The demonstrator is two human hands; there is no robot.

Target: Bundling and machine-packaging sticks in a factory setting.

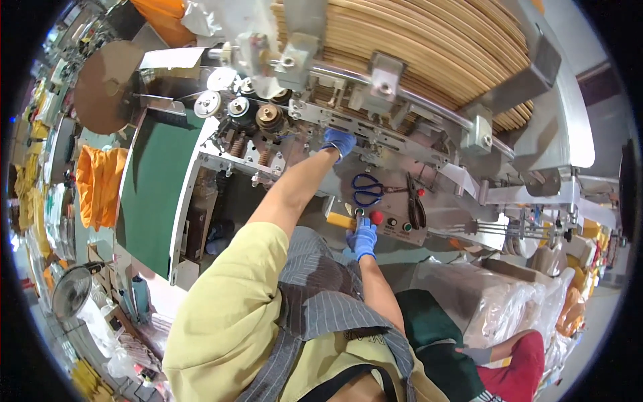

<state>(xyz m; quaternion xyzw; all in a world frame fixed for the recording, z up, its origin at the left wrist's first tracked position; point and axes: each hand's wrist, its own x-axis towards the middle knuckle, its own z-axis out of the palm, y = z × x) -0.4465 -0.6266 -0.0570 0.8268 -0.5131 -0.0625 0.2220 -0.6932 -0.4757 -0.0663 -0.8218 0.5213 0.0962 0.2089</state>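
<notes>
Both my hands wear blue gloves. My left hand (339, 142) reaches to the slotted metal rail (395, 142) of a machine; its fingertips are hard to make out there. Nearer to me, my right hand (362, 238) is at the control panel's edge, a finger stretched toward a small round button (360, 212). A yellow block (341, 220) lies right beside that hand. Blue-handled scissors (368, 189) rest on the metal plate between my hands. To their right lie dark-handled pliers (416, 208). A red button (376, 218) sits just right of my right hand's fingers.
A stack of thin tan sheets (415, 47) fills the machine's upper part. Pulleys (270, 117) and a green conveyor belt (157, 191) are at left. A white strip (529, 194) runs out at right. Plastic-wrapped boxes (489, 295) and a person in red (516, 368) are at lower right.
</notes>
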